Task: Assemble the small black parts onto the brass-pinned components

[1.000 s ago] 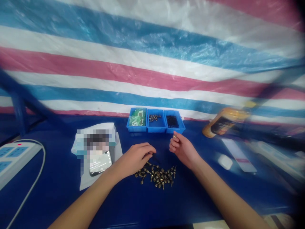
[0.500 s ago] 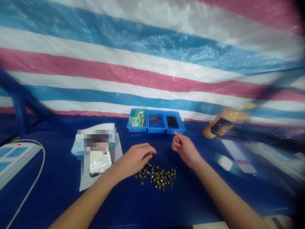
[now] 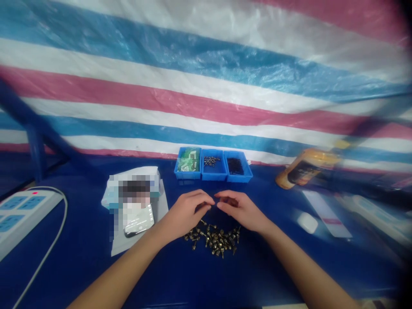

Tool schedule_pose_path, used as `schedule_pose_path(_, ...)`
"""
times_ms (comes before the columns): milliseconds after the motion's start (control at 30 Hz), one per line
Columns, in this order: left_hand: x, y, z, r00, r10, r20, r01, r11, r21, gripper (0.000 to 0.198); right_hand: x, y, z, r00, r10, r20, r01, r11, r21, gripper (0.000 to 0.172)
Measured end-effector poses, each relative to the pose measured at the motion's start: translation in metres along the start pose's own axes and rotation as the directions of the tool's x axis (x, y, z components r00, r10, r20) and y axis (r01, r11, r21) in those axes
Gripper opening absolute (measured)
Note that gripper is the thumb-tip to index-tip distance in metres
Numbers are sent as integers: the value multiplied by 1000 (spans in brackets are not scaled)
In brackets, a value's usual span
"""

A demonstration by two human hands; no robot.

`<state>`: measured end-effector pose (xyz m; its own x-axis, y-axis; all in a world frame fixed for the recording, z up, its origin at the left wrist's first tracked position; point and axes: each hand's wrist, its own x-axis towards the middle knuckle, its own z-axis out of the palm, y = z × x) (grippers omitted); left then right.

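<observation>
Head view, angled down over a blue table (image 3: 77,274). Two bare forearms reaching in from the bottom edge, the left hand (image 3: 186,213) and right hand (image 3: 241,210) facing each other, palms down, fingers curled, fingertips almost meeting. Both hands only partly closed; whether either has hold of something small, impossible to tell. Just below them, one loose pile of bronze-coloured screws (image 3: 214,241), dozens, too jumbled for an exact count. Farther along the table, three blue plastic bins (image 3: 214,177) side by side: green-labelled packets (image 3: 188,159) filling the left bin, a small heap of metal screws (image 3: 211,161) in the middle bin, a dark mass of small black parts (image 3: 235,166) in the right bin. Off to the left, one phone (image 3: 139,221) on a white paper sheet (image 3: 128,246) and one power strip (image 3: 22,219). Off to the right, one tilted bottle (image 3: 305,168) and one white mouse (image 3: 307,223).
</observation>
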<state>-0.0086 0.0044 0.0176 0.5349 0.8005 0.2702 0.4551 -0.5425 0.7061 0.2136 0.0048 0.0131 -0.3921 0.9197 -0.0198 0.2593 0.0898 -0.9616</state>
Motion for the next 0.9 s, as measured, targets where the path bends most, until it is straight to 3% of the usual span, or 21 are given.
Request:
schedule_pose_path(167, 1, 6, 5, 998, 7, -69, -13, 996, -92, 15, -4, -6, 11, 993, -112, 27, 115, 982, -147, 17)
schedule_pose_path(400, 0, 5, 9, 987, 35, -155, -52, 993, -107, 14, -3, -2, 15, 992, -123, 12, 124, 980, -158, 17)
schedule_pose_path(633, -1, 5, 11, 987, 19, -157, -41, 989, -141, 10, -5, -5, 17, 982, -186, -15, 179, 960, -217, 11)
schedule_pose_path(900, -1, 9, 8, 990, -12, -139, -3, 994, -109, 12, -4, -2, 13, 978, -196, -66, 185, 971, -152, 13)
